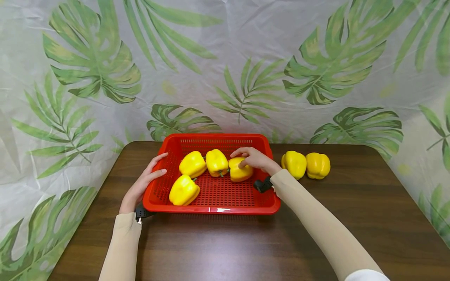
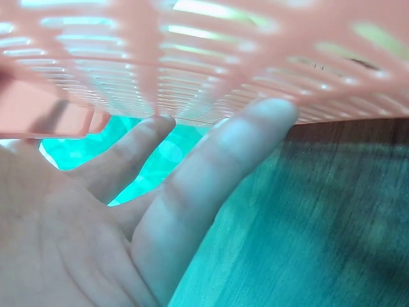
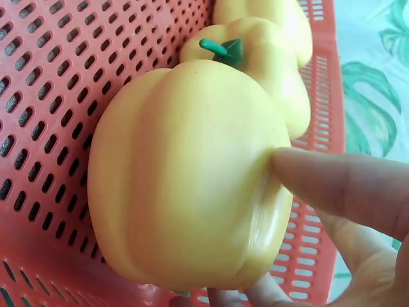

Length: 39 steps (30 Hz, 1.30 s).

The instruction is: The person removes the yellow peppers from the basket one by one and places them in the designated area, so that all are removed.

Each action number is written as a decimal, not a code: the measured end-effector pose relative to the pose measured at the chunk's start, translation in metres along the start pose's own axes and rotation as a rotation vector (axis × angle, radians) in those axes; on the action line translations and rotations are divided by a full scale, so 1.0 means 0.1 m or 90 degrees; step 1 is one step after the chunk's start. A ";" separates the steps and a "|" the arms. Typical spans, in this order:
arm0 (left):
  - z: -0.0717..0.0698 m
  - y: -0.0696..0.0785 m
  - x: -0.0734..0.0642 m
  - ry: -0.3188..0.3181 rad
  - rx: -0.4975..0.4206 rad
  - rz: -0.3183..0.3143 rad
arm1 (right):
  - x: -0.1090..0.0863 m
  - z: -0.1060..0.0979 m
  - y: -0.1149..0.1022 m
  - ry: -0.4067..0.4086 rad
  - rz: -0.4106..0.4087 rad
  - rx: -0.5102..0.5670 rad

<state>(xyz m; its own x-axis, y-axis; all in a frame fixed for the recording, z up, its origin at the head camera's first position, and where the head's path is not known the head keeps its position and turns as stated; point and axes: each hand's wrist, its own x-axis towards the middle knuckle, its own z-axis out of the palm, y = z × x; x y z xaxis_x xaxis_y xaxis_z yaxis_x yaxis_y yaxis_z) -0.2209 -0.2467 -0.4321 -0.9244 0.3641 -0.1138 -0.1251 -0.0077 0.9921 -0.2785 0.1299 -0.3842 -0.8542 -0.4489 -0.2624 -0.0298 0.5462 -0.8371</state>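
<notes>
A red plastic basket (image 1: 218,209) with slotted walls stands on the table, several yellow bell peppers inside. My right hand (image 1: 254,159) reaches into its right part and holds a yellow bell pepper (image 1: 239,175) by its sides; in the right wrist view the thumb presses one side of this pepper (image 3: 185,185), with fingertips showing past its lower edge. At the basket's left side, my left hand (image 1: 140,185) has its fingers extended against the outer wall. The left wrist view shows those fingertips (image 2: 275,112) touching the slotted wall (image 2: 211,70).
Two more yellow bell peppers, one (image 1: 294,164) beside the other (image 1: 318,166), stand on the brown wooden table (image 1: 365,203) right of the basket. Behind the table hangs a leaf-patterned cloth (image 1: 246,35). Inside the basket, a pepper (image 1: 184,190) lies in the near left corner.
</notes>
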 end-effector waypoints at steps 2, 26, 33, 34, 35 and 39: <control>0.00 0.00 0.00 0.002 0.000 0.001 | 0.01 0.00 0.01 -0.009 0.001 -0.010; 0.00 -0.01 0.00 0.003 -0.001 0.004 | -0.05 0.06 0.04 -0.095 -0.008 -0.016; 0.00 -0.01 0.00 -0.004 -0.003 0.009 | -0.13 0.05 -0.02 -0.088 -0.031 0.006; 0.00 -0.01 0.00 -0.005 -0.004 0.009 | -0.13 0.05 -0.03 -0.086 -0.035 0.009; 0.00 -0.01 0.00 -0.006 -0.003 0.010 | -0.14 0.04 -0.03 -0.084 -0.037 0.013; 0.00 -0.01 0.00 -0.005 -0.001 0.008 | -0.16 0.02 -0.04 -0.079 -0.051 0.029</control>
<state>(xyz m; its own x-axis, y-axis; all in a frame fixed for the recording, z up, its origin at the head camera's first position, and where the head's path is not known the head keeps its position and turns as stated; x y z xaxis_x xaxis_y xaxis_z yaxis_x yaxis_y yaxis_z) -0.2206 -0.2464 -0.4326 -0.9230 0.3714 -0.1007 -0.1140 -0.0140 0.9934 -0.2634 0.1331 -0.3775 -0.7791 -0.5755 -0.2485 -0.0702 0.4739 -0.8778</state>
